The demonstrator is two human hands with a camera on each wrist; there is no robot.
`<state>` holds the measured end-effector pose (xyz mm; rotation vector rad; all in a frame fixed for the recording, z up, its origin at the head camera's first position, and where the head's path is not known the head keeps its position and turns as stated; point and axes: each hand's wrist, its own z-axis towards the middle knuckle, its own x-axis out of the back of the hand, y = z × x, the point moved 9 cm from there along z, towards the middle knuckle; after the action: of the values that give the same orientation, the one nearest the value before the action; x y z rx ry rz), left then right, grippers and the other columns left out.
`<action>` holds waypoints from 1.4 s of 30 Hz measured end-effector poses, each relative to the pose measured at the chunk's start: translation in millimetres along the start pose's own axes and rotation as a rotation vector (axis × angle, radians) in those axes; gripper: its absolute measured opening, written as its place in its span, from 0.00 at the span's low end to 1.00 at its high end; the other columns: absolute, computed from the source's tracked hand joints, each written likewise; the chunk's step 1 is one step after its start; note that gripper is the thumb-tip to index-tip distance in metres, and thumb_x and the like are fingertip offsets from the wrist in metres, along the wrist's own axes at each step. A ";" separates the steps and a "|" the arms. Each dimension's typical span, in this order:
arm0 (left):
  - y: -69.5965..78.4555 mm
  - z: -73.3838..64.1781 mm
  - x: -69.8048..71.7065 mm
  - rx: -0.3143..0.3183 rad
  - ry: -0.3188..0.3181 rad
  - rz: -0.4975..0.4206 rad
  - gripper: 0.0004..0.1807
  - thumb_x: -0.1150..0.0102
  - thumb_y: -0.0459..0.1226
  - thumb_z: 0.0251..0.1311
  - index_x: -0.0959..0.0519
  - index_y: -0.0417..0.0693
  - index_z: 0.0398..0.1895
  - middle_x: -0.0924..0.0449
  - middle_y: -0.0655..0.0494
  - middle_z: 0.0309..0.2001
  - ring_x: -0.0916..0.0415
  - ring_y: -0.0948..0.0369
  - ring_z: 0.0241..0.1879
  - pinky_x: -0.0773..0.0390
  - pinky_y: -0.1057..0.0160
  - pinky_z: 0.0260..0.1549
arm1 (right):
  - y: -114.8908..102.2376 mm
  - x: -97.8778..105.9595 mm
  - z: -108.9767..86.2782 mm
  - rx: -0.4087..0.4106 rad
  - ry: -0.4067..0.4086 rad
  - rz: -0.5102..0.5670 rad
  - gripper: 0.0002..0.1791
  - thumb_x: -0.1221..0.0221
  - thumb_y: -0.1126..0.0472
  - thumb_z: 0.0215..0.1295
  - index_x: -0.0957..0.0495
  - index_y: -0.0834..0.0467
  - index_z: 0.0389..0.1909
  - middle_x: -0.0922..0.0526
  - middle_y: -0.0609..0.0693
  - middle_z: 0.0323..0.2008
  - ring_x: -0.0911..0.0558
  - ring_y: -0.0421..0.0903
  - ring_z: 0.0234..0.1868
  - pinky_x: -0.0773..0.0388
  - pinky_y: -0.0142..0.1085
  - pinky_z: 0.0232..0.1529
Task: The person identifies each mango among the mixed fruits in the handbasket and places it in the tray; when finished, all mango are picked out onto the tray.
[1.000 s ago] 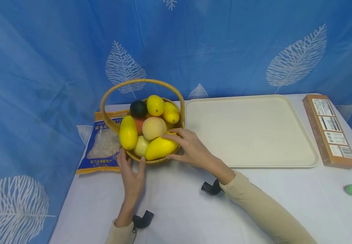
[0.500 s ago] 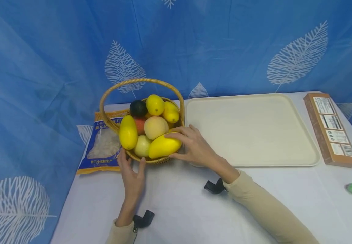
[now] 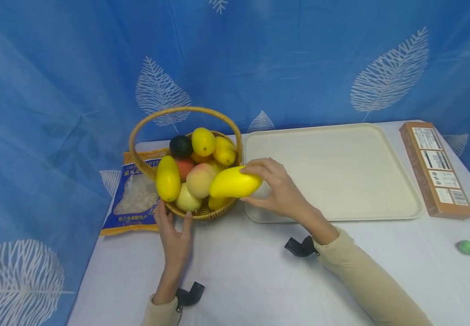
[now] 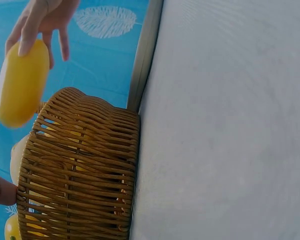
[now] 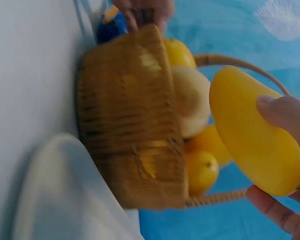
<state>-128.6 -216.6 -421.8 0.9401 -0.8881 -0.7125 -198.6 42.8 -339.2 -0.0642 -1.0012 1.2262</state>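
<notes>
My right hand (image 3: 277,188) grips a yellow mango (image 3: 235,182), thumb on one side and fingers on the other. It holds the mango above the right front rim of a wicker basket (image 3: 204,216). At the basket's front left, my left hand (image 3: 175,237) holds the rim; its thumb (image 4: 4,192) touches the rim in the left wrist view. Inside the basket lie a peach (image 3: 200,180), a pale yellow-green round fruit (image 3: 188,199), a long yellow fruit (image 3: 168,179), a dark fruit (image 3: 180,146), a red fruit (image 3: 184,167) and several other yellow fruits.
A cream tray (image 3: 333,174) lies right of the basket, close beside it. Beyond it is a brown box (image 3: 436,170), with a green lollipop (image 3: 468,247) nearer the front. Partly behind the basket is a blue and orange food bag (image 3: 137,194). The basket's handle (image 3: 186,109) arches upward.
My right hand has lifted the mango off the other fruits and moved it right, uncovering another yellow fruit beneath. The peach has shifted and turned. The left hand stays at the rim.
</notes>
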 end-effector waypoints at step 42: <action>37.3 -0.5 0.8 -0.009 -0.022 -0.027 0.39 0.45 0.24 0.63 0.52 0.30 0.74 0.53 0.31 0.72 0.52 0.40 0.72 0.48 0.34 0.69 | 147.1 21.7 -31.3 -0.602 0.197 -0.052 0.35 0.28 0.59 0.53 0.30 0.62 0.60 0.28 0.63 0.54 0.29 0.57 0.52 0.32 0.51 0.57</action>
<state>-122.8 -201.4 -388.3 0.9397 -0.8925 -0.7506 -288.1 132.0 -423.7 -0.6135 -1.1580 0.8179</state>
